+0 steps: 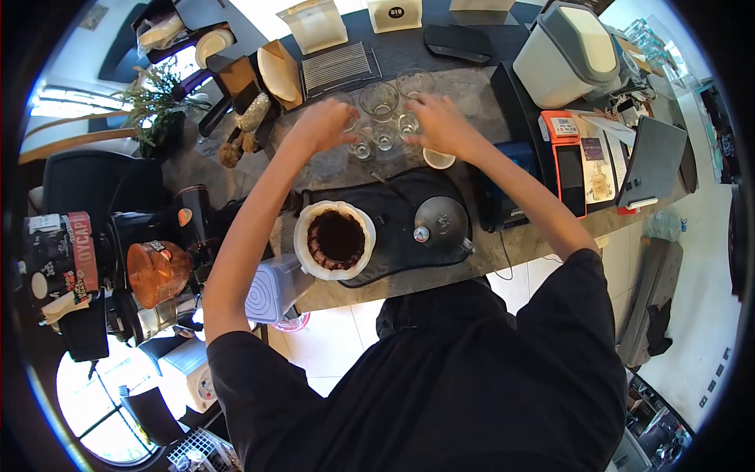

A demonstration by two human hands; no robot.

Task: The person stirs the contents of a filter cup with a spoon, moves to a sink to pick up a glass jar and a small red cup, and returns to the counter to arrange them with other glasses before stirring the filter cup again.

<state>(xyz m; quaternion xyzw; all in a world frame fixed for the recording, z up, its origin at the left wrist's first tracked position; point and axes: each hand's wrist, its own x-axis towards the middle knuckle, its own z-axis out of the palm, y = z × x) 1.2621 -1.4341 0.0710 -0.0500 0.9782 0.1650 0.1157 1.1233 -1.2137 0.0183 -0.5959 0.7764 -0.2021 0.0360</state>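
Head view: glasses [380, 101] clustered beyond the mat's [397, 253] far edge, larger ones behind small ones. Left hand [329, 126] at the cluster's left side, right hand [435, 126] at its right; both above the counter past the mat. Grip: thumb and fingers parted on each hand; cannot tell whether either touches or closes on glass. Cup [439, 159] just beyond the mat, below the right wrist. Dripper [336, 240], dark grounds inside, at the mat's left end; kettle [442, 224] at its right.

Handling notes (judgement): glasses likely slick and knock easily. Take each low on its wall, clear of the rim; light, even pressure; lift straight before any sideways shift. Keep right wrist clear of cup.
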